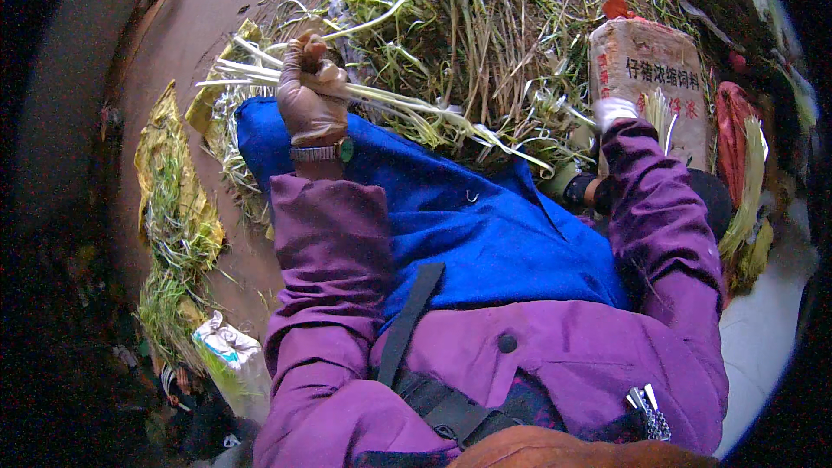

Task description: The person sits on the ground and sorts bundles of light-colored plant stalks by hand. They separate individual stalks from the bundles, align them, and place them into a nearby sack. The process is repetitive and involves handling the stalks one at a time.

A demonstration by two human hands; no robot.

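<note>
A small bunch of pale green-white stalks is clasped in my left hand, which wears a thin glove, with a watch at the wrist. The stalks lie crosswise, their white ends to the left and their leafy ends trailing right over a blue cloth on my lap. My right hand, in a white glove, is blurred beside a sack-covered block bearing writing. My sleeve hides part of that hand, so its fingers cannot be made out. Another bundle of pale stalks rests against the block.
A large heap of cut green stalks and leaves spreads on the floor ahead. On the left lies a yellow sack with leafy scraps, near a white bag. A red bag and a pale stalk bundle stand right.
</note>
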